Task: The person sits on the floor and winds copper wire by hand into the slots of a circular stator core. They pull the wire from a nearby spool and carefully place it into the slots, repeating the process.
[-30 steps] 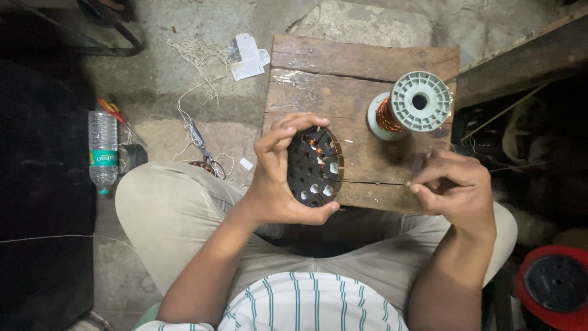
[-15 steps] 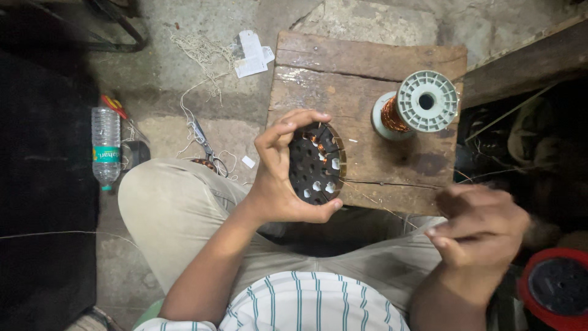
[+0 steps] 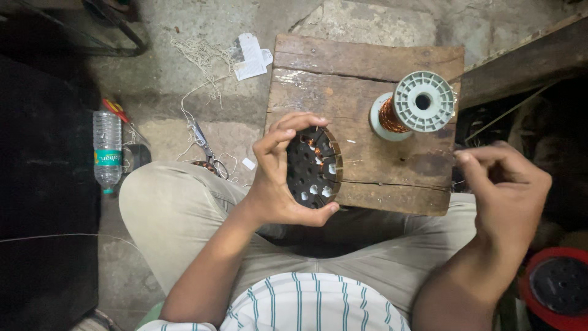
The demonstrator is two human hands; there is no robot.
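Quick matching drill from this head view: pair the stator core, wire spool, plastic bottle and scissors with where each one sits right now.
Things:
1. dark stator core
2. wire spool
3. plastic bottle
4. scissors

Places:
A. lying on the floor at far left
B. on its side on the wooden board
C. held in the left hand
D. on the floor between bottle and board

Pairs: 1-C, 2-B, 3-A, 4-D
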